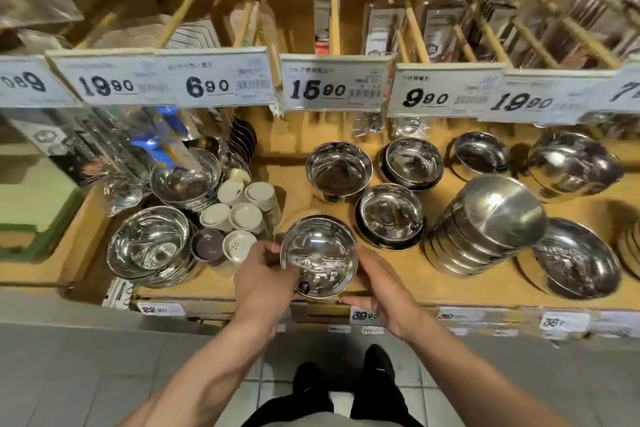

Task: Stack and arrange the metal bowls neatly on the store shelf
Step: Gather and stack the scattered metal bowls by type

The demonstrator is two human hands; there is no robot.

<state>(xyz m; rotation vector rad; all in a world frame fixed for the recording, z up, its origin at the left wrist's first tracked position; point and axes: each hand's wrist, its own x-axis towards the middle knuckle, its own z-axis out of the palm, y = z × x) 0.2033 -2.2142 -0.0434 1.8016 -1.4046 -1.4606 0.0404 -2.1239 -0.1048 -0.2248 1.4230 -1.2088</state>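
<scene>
One shiny round bowl (318, 258), upright.

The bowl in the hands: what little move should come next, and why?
Probably lift the bowl a little back and right and nest it in the nearest bowl behind it. The left hand grips its rim, the right hand touches its side, and both bowls look close in size.

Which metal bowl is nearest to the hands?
The bowl at the shelf's front edge, between the left hand and right hand; all other bowls stand farther back or aside.
</scene>
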